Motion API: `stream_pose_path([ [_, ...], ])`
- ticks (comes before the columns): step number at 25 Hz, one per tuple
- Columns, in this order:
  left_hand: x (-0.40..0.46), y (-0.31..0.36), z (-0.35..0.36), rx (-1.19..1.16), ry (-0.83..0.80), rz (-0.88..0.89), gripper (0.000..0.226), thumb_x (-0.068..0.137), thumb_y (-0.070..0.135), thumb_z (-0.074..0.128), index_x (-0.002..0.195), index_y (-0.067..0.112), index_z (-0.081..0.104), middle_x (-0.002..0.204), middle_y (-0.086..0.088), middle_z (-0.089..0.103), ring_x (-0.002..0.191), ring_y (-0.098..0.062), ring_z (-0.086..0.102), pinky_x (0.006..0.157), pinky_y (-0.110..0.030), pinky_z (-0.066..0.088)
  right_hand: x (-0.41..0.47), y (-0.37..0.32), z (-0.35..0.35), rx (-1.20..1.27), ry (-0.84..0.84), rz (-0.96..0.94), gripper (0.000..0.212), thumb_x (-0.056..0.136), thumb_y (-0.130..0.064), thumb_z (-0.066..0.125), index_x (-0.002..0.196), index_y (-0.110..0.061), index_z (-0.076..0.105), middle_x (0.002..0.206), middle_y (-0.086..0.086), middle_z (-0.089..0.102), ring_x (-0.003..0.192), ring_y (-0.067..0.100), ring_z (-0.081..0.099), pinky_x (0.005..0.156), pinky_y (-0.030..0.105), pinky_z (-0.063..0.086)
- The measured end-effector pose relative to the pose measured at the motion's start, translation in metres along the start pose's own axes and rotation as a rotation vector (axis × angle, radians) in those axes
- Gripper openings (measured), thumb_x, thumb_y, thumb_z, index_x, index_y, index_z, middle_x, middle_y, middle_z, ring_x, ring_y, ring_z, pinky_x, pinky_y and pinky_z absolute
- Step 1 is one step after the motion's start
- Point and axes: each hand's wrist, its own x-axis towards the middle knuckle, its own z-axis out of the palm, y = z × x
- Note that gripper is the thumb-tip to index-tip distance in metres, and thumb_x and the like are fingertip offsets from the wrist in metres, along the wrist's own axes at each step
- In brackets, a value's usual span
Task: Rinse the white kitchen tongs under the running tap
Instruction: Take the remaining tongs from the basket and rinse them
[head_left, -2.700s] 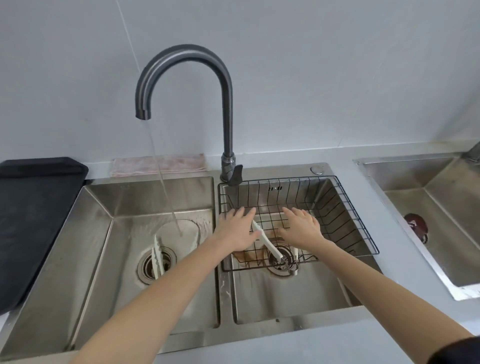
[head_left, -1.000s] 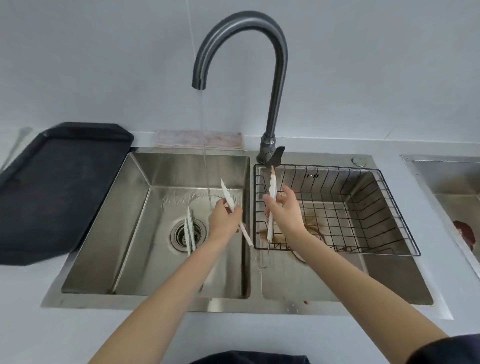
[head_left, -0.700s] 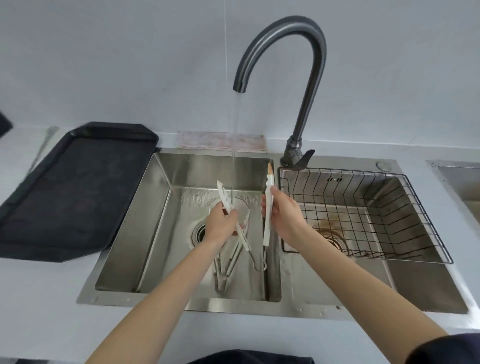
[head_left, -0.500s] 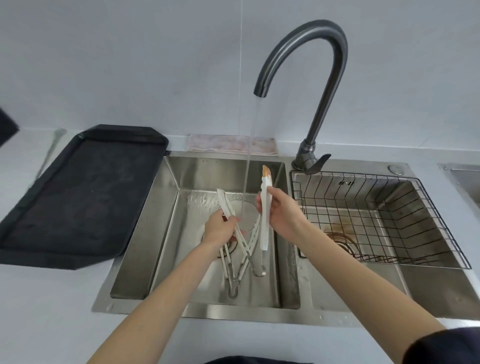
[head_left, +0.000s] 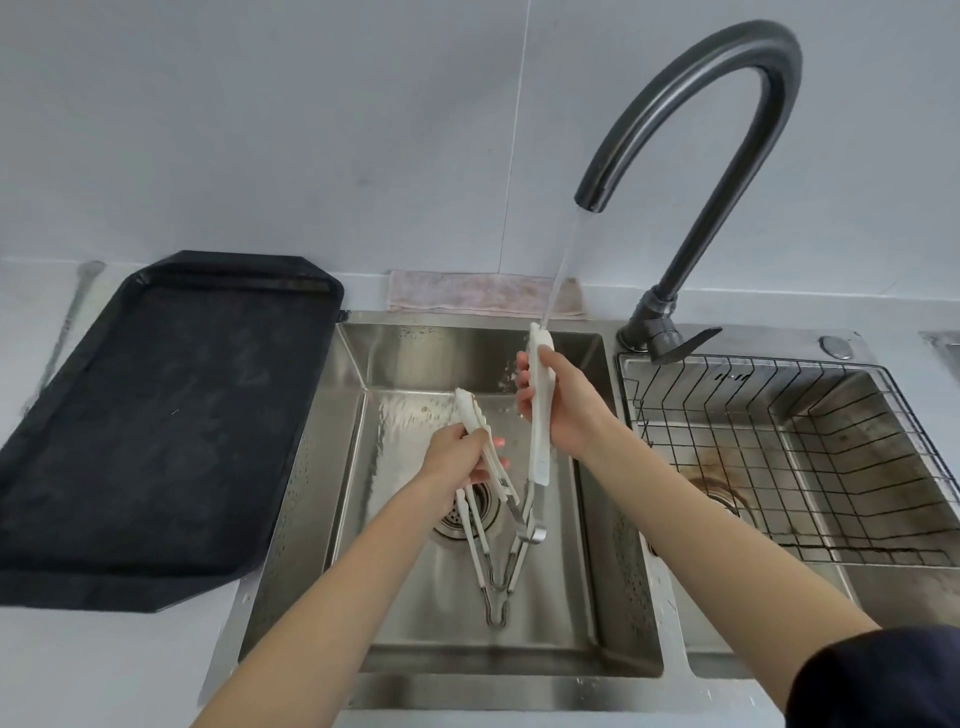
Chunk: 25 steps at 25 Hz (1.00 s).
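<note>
Up from the wire basket (head_left: 810, 457) into the left basin, white tongs (head_left: 537, 415) now meet the tap's (head_left: 691, 109) stream, right hand (head_left: 563, 410) and left hand (head_left: 460, 457) each clamping an arm — best to turn them slowly so water runs everywhere.

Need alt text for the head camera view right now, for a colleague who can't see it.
Two bare hands hold white tongs open over the left sink basin; the right hand lifts one arm's tip into the stream from the tap, the left hand grips the other. A black tray sits left, a wire basket right.
</note>
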Motion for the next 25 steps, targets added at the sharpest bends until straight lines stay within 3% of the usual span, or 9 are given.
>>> stream_pose_path([
  [5, 0.012, 0.003, -0.004, -0.115, 0.033, -0.014, 0.021, 0.093, 0.006, 0.042, 0.111, 0.005, 0.052, 0.089, -0.002, 0.064, 0.062, -0.015, 0.063, 0.047, -0.019, 0.054, 0.019, -0.003, 0.001, -0.044, 0.084, -0.004, 0.027, 0.097, -0.022, 0.044, 0.085, -0.004, 0.06, 0.069, 0.001, 0.055, 0.051, 0.007, 0.051, 0.04, 0.015, 0.046],
  [9, 0.016, 0.003, -0.012, -0.152, 0.141, 0.04, 0.018, 0.089, 0.008, 0.051, 0.106, 0.007, 0.056, 0.093, -0.007, 0.06, 0.064, -0.016, 0.063, 0.068, -0.03, 0.055, 0.024, -0.004, 0.002, -0.088, 0.139, 0.009, 0.033, 0.098, -0.02, 0.035, 0.085, -0.006, 0.061, 0.067, 0.001, 0.063, 0.055, 0.008, 0.056, 0.051, 0.019, 0.048],
  [12, 0.014, 0.006, -0.018, -0.147, 0.206, 0.157, 0.029, 0.09, 0.015, 0.054, 0.118, 0.007, 0.056, 0.1, -0.006, 0.061, 0.068, -0.013, 0.061, 0.083, -0.036, 0.053, 0.027, -0.001, 0.003, -0.05, 0.14, 0.019, 0.032, 0.098, -0.019, 0.034, 0.085, -0.012, 0.063, 0.078, 0.002, 0.067, 0.066, 0.011, 0.06, 0.058, 0.021, 0.043],
  [15, 0.011, 0.01, -0.026, -0.116, 0.264, 0.265, 0.039, 0.088, 0.02, 0.058, 0.126, 0.009, 0.054, 0.113, -0.014, 0.063, 0.09, -0.023, 0.063, 0.098, -0.041, 0.049, 0.029, 0.003, 0.001, -0.045, 0.122, 0.011, 0.025, 0.098, -0.02, 0.036, 0.096, -0.013, 0.06, 0.094, 0.004, 0.065, 0.087, 0.017, 0.061, 0.077, 0.025, 0.043],
  [17, 0.006, 0.013, -0.029, -0.079, 0.276, 0.322, 0.045, 0.087, 0.02, 0.061, 0.13, 0.011, 0.051, 0.121, -0.013, 0.06, 0.102, -0.027, 0.061, 0.097, -0.04, 0.05, 0.028, 0.004, 0.001, -0.041, 0.092, -0.003, 0.027, 0.099, -0.024, 0.033, 0.093, -0.013, 0.056, 0.096, 0.004, 0.061, 0.099, 0.02, 0.056, 0.097, 0.026, 0.038],
  [20, -0.002, 0.019, -0.029, -0.001, 0.274, 0.425, 0.045, 0.085, 0.02, 0.063, 0.128, 0.014, 0.052, 0.111, -0.001, 0.061, 0.088, -0.014, 0.061, 0.089, -0.036, 0.053, 0.026, 0.004, 0.004, -0.013, 0.033, -0.006, 0.03, 0.098, -0.032, 0.033, 0.083, -0.015, 0.052, 0.088, 0.003, 0.054, 0.098, 0.021, 0.051, 0.089, 0.031, 0.037],
  [21, -0.003, 0.02, -0.028, 0.029, 0.276, 0.451, 0.045, 0.085, 0.021, 0.064, 0.127, 0.015, 0.052, 0.108, 0.001, 0.06, 0.084, -0.011, 0.061, 0.087, -0.035, 0.053, 0.026, 0.004, 0.004, -0.043, 0.036, -0.013, 0.027, 0.098, -0.032, 0.035, 0.087, -0.015, 0.054, 0.094, 0.004, 0.055, 0.101, 0.022, 0.052, 0.093, 0.035, 0.038],
  [23, -0.004, 0.022, -0.027, 0.066, 0.278, 0.479, 0.044, 0.084, 0.021, 0.065, 0.126, 0.016, 0.053, 0.104, 0.002, 0.06, 0.081, -0.011, 0.061, 0.084, -0.035, 0.053, 0.026, 0.004, 0.005, -0.154, 0.064, -0.051, 0.02, 0.098, -0.023, 0.039, 0.1, -0.015, 0.057, 0.108, 0.005, 0.058, 0.108, 0.022, 0.053, 0.105, 0.044, 0.038],
  [25, -0.004, 0.023, -0.026, 0.074, 0.283, 0.485, 0.044, 0.084, 0.021, 0.065, 0.125, 0.016, 0.053, 0.102, 0.003, 0.06, 0.08, -0.014, 0.061, 0.082, -0.034, 0.053, 0.025, 0.003, 0.008, -0.206, 0.078, -0.116, 0.014, 0.097, -0.015, 0.042, 0.098, -0.018, 0.056, 0.11, 0.006, 0.059, 0.099, 0.021, 0.057, 0.098, 0.046, 0.043],
])
